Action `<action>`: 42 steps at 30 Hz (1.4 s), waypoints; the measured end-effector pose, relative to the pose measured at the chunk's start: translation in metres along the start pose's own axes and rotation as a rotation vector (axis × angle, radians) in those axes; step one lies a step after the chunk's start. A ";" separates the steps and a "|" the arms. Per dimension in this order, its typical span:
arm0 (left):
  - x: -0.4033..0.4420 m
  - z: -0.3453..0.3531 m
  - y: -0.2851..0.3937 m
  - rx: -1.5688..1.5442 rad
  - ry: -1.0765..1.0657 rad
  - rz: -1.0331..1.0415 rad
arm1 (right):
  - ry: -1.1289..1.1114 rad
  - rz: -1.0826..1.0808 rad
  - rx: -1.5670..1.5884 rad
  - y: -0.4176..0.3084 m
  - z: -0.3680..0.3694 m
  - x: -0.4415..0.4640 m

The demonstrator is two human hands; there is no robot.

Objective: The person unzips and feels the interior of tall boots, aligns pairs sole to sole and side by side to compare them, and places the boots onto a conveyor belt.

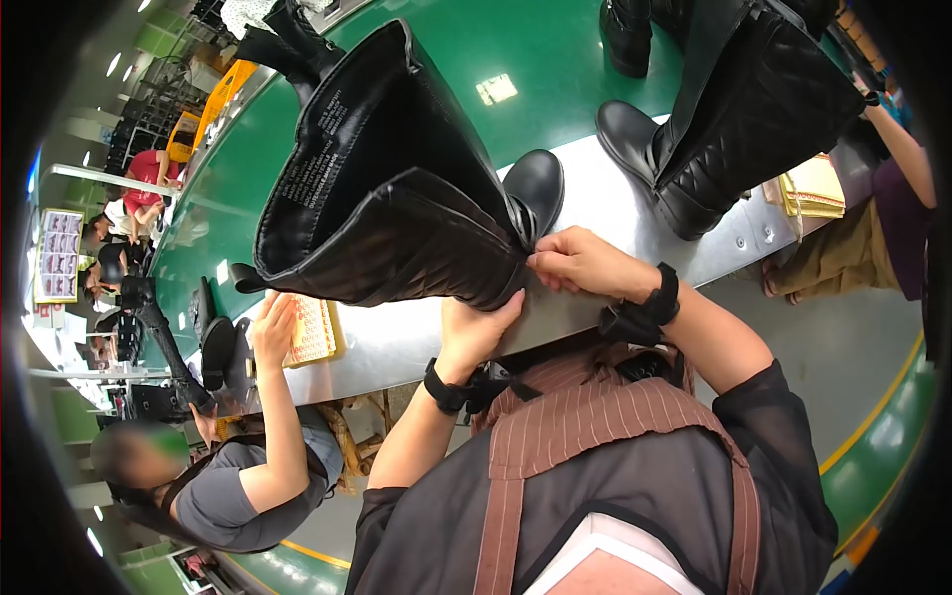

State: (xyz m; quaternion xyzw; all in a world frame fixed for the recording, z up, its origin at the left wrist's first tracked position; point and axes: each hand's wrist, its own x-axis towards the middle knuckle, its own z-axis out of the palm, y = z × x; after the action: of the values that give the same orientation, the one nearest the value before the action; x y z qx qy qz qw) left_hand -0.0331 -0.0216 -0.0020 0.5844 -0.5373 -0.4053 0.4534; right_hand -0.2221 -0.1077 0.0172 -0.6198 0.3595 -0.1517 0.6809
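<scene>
A tall black boot (426, 233) stands on the metal strip of the bench, its wide shaft opening facing me and pale print showing on the lining. My left hand (474, 332) is wrapped round the back of the boot near the ankle, thumb on the leather; its other fingers are partly hidden. My right hand (585, 263) pinches at the boot's side near the ankle strap; what lies between the fingertips is too small to make out. A second tall black boot (729, 119), with a quilted shaft, stands to the right.
The green table surface (535, 59) holds more black boots (626, 35). At the left, a co-worker (238, 476) reaches toward yellow printed sheets (314, 330) at the bench edge. Another person's arm (904, 149) is at the far right, beside a yellow stack (813, 188).
</scene>
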 end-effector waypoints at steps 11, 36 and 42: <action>0.002 0.000 0.013 0.046 0.035 -0.023 | -0.006 -0.373 0.252 -0.094 0.013 -0.036; 0.010 -0.021 0.087 -0.857 0.030 -0.102 | 0.594 -0.538 0.086 -0.050 0.009 -0.004; 0.002 -0.014 0.081 -0.788 0.093 -0.003 | 0.650 -0.619 0.025 -0.055 0.016 0.014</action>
State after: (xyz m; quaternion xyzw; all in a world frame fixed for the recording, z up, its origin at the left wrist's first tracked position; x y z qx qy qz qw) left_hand -0.0410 -0.0229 0.0801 0.3841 -0.3185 -0.5545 0.6661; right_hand -0.1884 -0.1150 0.0647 -0.6101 0.3503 -0.5395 0.4626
